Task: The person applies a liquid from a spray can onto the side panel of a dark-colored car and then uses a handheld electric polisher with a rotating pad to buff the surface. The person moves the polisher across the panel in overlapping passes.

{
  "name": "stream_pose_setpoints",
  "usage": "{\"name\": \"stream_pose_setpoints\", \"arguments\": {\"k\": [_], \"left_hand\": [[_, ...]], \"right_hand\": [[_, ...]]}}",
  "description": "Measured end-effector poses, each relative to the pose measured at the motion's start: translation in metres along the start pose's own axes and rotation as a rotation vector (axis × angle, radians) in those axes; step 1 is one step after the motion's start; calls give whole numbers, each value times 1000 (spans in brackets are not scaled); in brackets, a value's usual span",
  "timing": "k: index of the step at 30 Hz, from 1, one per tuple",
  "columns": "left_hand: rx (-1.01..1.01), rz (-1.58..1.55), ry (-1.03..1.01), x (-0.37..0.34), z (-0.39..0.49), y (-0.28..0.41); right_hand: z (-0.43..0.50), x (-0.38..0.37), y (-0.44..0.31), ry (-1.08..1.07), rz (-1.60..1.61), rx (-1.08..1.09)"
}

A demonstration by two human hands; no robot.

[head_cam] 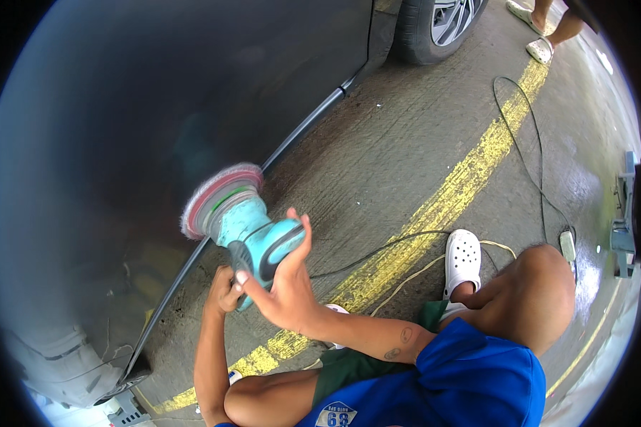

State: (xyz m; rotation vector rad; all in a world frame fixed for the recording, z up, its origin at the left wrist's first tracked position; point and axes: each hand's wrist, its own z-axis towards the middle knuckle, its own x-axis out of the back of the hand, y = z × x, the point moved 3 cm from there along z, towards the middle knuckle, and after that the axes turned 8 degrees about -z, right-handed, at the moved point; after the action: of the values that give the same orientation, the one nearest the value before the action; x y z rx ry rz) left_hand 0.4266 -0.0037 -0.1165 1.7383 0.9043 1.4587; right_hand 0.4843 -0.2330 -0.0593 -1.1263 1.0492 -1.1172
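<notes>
A turquoise electric polisher [251, 229] is held in both hands, its round pad [221, 200] with a fuzzy pale rim against the lower part of a dark car's door panel [278, 69], just above the sill. On the polisher's rear housing, my right hand [288, 291] is wrapped with the thumb across the grip. Lower and to the left, my left hand [224, 291] closes around the handle's lower end, its fingers partly hidden. A faint turquoise reflection shows in the paint above the pad.
A power cord [382, 246] runs over the concrete past a yellow painted line [459, 171] towards a pale connector box [567, 246]. A car wheel [438, 26] stands at the top. Another person's legs in pale clogs [539, 50] are at top right. Grey equipment [623, 229] stands at the right.
</notes>
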Motion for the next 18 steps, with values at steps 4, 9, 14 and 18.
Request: {"name": "stream_pose_setpoints", "arguments": {"k": [4,9,14,18], "left_hand": [[9,-71,-56,5,-9,10],[108,33,-58,14,-17,21],[89,-185,-26,20,-17,18],[127,-259,97,20,-38,4]], "right_hand": [[-7,-11,5,-46,171,-36],[7,-9,-7,-7,248,121],[5,-35,-3,22,276,199],[-18,-62,3,-49,310,207]]}}
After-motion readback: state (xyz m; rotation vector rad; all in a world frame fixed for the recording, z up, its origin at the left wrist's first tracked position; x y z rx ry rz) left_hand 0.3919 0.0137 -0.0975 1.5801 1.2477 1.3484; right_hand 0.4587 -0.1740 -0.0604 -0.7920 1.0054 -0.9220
